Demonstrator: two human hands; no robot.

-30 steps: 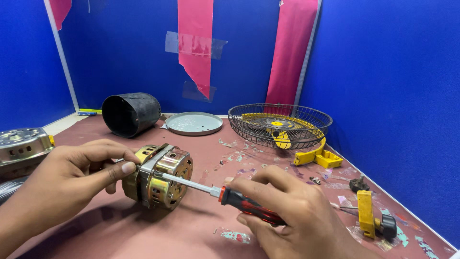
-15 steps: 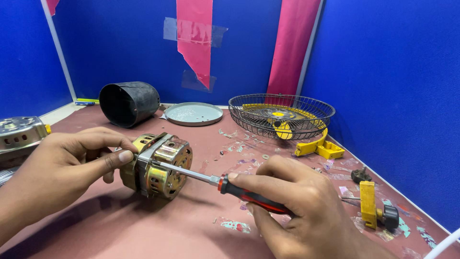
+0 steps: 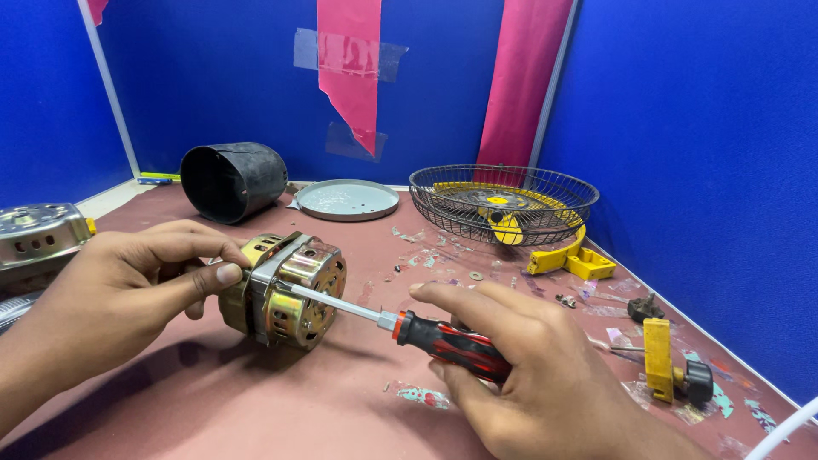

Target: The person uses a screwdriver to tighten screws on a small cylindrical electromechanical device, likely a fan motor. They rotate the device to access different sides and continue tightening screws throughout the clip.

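A small brass-coloured electric motor (image 3: 285, 290) lies on its side on the maroon table (image 3: 256, 400). My left hand (image 3: 128, 294) grips it from the left, thumb pressed on its silver bracket. My right hand (image 3: 528, 375) holds a screwdriver (image 3: 426, 332) with a red and black handle. Its metal shaft points left and its tip touches the motor's front face near the bracket.
A black cylinder (image 3: 232, 181) lies at the back, with a round grey plate (image 3: 345, 199) beside it. A wire fan guard (image 3: 503, 202) with yellow parts sits back right. A yellow bracket with a black knob (image 3: 669, 362) lies at right. A metal housing (image 3: 38, 234) stands at left. Small screws are scattered.
The view has shifted slightly and my hands sit a bit lower and closer. The screwdriver tip stays on the motor; both grips are unchanged.
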